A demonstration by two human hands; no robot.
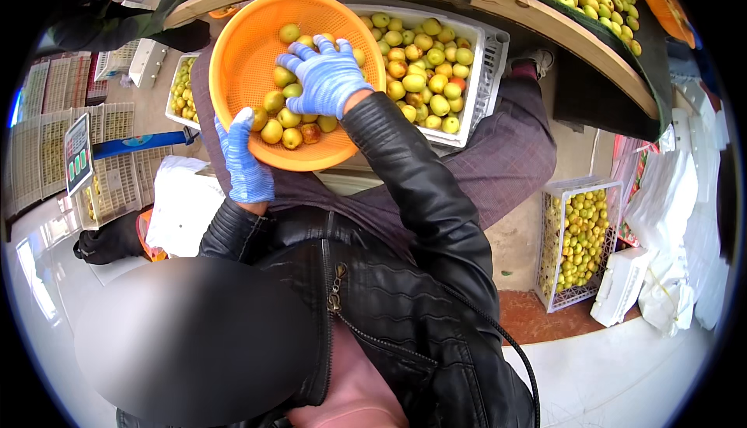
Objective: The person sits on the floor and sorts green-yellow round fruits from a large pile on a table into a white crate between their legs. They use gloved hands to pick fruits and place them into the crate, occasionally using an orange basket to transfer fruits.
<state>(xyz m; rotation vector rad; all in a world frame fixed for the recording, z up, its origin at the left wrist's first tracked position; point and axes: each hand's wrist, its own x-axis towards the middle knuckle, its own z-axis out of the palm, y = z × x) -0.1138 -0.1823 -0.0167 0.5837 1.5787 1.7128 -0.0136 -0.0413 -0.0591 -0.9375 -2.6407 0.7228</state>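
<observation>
An orange plastic mesh basin [236, 54] sits tilted over my lap, with several yellow-green jujubes [272, 131] gathered in its lower right part. My left hand [244, 162], in a blue-and-white striped knit glove, grips the basin's lower left rim, thumb over the edge. Inside the basin, my right hand [328, 76] is palm down over the fruit, in a matching glove with the fingers spread. Its palm side is hidden. Just right of the basin stands a white plastic crate [477, 78] of jujubes, some with reddish-brown patches; the basin covers its left part.
A wood-edged sorting table [560, 46] heaped with jujubes spans the front. At right stands another filled crate [545, 247] beside white plastic bags [662, 206]. A digital scale [79, 153] and stacked crates [35, 153] are on the left. Another person's dark sleeve [99, 31] shows upper left.
</observation>
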